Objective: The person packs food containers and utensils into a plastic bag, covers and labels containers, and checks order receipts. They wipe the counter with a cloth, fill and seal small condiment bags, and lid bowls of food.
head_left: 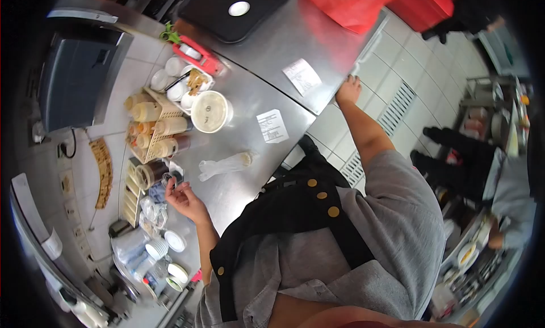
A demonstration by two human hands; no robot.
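Note:
My left hand point(186, 202) is at the left side of the steel table, its fingers curled at a small clear and dark object point(172, 175). What the fingertips grip is too small to make out. Just beyond them stands a jar of dark sauce point(150, 174). My right hand point(348, 89) rests on the table's edge, fingers extended and holding nothing. A printed paper slip point(302, 76) lies near it, and a second slip point(272, 126) is closer to my body. Between the hands lies a crumpled clear plastic bag point(226, 165).
Squeeze bottles point(173, 125) fill a cream basket beside a lidded white tub point(210, 112). A red tape dispenser point(198, 53), black case point(233, 10) and red bag point(355, 4) lie farther off. Cups point(156, 248) stand at lower left. Another person point(511, 186) is at right, past a floor drain point(395, 108).

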